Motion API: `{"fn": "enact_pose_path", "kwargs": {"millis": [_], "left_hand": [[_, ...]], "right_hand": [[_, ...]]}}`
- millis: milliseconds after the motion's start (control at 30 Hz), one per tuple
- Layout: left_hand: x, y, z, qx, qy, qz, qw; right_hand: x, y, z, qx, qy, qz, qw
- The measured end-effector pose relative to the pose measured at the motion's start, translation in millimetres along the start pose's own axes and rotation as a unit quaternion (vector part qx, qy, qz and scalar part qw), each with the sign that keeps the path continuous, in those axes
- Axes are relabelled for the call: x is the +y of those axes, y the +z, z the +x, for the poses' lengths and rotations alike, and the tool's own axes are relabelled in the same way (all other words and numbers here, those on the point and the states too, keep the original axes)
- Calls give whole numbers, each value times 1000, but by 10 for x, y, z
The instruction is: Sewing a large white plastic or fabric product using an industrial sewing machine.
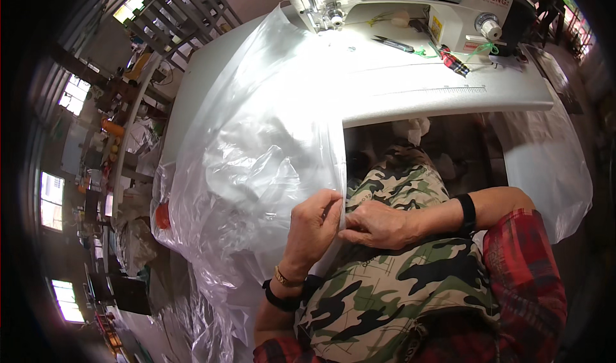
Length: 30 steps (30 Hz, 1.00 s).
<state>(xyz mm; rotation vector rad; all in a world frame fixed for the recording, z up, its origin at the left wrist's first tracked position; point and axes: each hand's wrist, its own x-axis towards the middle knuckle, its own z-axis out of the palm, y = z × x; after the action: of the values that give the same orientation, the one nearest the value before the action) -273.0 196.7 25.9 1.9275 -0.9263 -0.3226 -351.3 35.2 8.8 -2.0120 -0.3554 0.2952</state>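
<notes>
Both hands pinched on the folded edge of the clear plastic sheet (256, 151), over the lap in camouflage trousers (385, 279); left hand (313, 225) and right hand (378, 225) fingertip to fingertip, equally near. Edge running long-axis away toward the sewing machine (410, 3) on the white table (436, 93); scissors (393, 43) well apart.

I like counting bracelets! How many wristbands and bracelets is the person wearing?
3. A black band and a thin gold bracelet sit on the left hand's wrist; another black band sits on the right hand's wrist. Sleeves may hide more.
</notes>
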Motion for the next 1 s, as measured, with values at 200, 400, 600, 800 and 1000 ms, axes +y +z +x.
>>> {"fn": "enact_pose_path", "kwargs": {"millis": [200,400,600,800,1000], "left_hand": [[-37,-26,7,-25,-49,-15,998],[-80,-129,-38,10,-95,23,995],[234,-221,-104,103,68,164,979],[251,-149,-44,9,99,187,977],[132,-55,-93,-6,74,213,974]], "right_hand": [[48,78,108,13,-61,-133,989],[307,-167,155,10,-154,-95,983],[675,-87,1018,352,-147,-67,922],[842,191,1350,152,-374,-75,912],[468,-973,686,-44,-43,-378,924]]}}
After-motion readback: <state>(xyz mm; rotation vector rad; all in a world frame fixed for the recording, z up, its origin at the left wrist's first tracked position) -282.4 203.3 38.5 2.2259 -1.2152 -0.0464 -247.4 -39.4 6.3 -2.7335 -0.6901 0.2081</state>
